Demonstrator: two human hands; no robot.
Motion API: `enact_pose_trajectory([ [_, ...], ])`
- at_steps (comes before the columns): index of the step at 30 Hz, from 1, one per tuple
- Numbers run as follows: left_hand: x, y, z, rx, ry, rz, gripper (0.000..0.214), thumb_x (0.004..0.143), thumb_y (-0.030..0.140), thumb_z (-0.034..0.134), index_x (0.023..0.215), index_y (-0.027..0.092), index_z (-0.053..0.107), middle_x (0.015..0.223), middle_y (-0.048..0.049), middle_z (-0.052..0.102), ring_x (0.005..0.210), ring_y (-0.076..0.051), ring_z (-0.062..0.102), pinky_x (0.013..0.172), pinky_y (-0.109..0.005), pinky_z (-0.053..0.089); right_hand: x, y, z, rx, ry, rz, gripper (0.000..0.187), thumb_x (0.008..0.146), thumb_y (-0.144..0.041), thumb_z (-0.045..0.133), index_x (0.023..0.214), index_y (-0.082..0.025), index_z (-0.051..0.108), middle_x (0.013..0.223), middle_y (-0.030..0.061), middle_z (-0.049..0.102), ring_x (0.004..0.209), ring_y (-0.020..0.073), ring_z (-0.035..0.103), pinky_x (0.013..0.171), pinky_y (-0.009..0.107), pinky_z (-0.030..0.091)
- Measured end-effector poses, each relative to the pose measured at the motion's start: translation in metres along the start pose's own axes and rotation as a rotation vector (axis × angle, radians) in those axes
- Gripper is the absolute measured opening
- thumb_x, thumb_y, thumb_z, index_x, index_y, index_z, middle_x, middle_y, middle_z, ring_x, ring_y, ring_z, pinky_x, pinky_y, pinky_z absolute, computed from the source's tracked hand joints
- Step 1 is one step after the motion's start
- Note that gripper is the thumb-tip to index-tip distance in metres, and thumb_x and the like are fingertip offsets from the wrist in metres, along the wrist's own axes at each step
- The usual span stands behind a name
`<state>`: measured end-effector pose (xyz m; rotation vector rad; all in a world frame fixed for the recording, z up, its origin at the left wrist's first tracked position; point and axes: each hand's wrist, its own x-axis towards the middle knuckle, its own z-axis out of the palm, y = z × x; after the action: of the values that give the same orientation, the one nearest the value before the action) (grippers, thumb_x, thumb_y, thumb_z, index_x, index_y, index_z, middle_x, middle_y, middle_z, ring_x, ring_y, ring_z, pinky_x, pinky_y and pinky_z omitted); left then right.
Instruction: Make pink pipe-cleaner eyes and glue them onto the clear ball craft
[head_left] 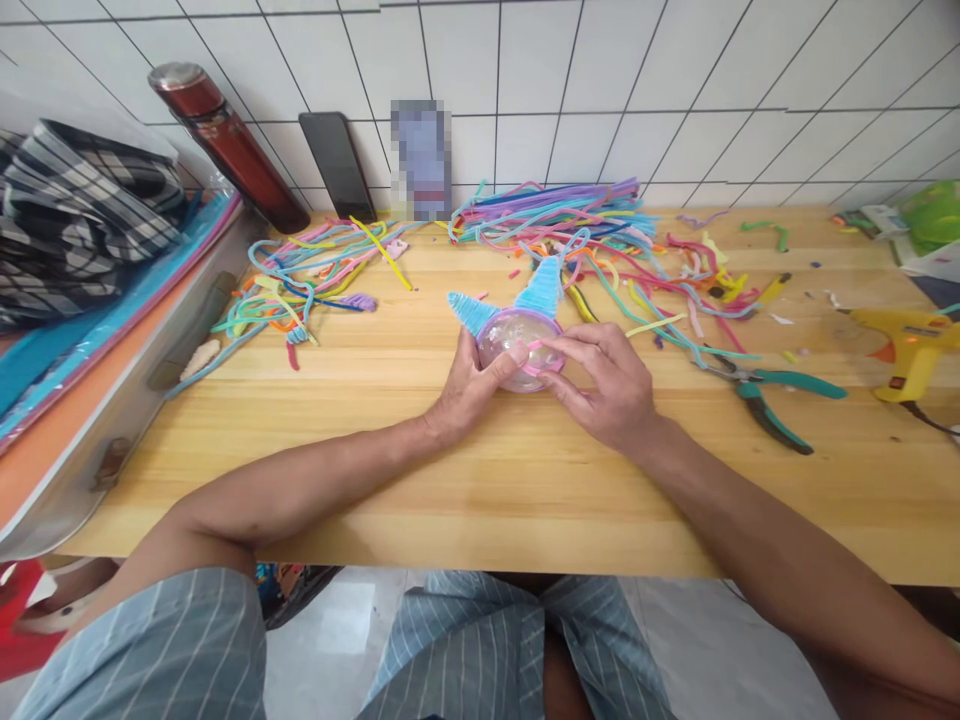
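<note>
A clear round plastic piece (499,340) with a purple rim is held just above the wooden table, in front of me. Two pointed blue pipe-cleaner shapes (538,290) stick up from its far edge like ears. My left hand (480,375) grips its left side, the thumb lying across the clear face. With thumb and forefinger, my right hand (600,380) pinches a small pink pipe-cleaner piece (535,368) against the right part of that face. The fingers hide some of the pink piece.
Loose pipe cleaners (300,270) lie at left, with a bundle (555,212) at the back. Pliers (757,390) and a yellow glue gun (900,345) lie at right. A red flask (232,150) and a dark phone (337,165) lean near the tiled wall. A plastic bin (142,410) borders the left.
</note>
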<state>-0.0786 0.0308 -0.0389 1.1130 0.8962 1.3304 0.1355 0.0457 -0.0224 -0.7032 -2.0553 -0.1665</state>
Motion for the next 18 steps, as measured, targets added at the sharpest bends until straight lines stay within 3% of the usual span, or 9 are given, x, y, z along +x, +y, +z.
enact_pose_trajectory([
  [5,0.000,-0.002,0.000,-0.027,-0.011,0.014,0.092,0.088,0.068,0.092,0.162,0.035,0.050,0.157,-0.0091,0.067,0.154,-0.033,0.062,0.136,-0.055,0.048,0.002,0.001,0.001,0.020,0.041,-0.018,0.043,0.104,-0.034,0.082,0.146,-0.027,0.075,0.118,0.0114,0.082,0.105,0.0287,0.077,0.091,0.044,0.065],
  [9,0.001,-0.006,-0.001,-0.023,0.001,0.025,0.086,0.088,0.067,0.092,0.158,0.034,0.054,0.153,-0.0083,0.068,0.152,-0.032,0.062,0.136,-0.056,0.048,0.002,-0.001,0.002,0.025,0.063,-0.034,0.043,0.104,-0.028,0.082,0.147,-0.026,0.074,0.115,0.0104,0.083,0.104,0.0277,0.078,0.090,0.043,0.065],
  [14,0.003,-0.012,-0.004,-0.039,0.001,0.037,0.077,0.088,0.068,0.092,0.149,0.034,0.059,0.150,-0.0060,0.069,0.151,-0.032,0.063,0.137,-0.056,0.047,-0.001,-0.001,0.001,0.002,0.020,0.025,0.048,0.105,-0.036,0.081,0.151,-0.027,0.072,0.125,0.0128,0.083,0.110,0.0315,0.080,0.093,0.048,0.066],
  [18,0.002,-0.011,-0.004,-0.061,-0.003,0.043,0.074,0.090,0.069,0.089,0.150,0.036,0.060,0.150,-0.0051,0.069,0.154,-0.032,0.062,0.137,-0.057,0.047,0.000,-0.002,0.001,0.010,0.039,0.000,0.043,0.106,-0.033,0.081,0.147,-0.027,0.073,0.119,0.0113,0.083,0.107,0.0301,0.080,0.090,0.046,0.066],
])
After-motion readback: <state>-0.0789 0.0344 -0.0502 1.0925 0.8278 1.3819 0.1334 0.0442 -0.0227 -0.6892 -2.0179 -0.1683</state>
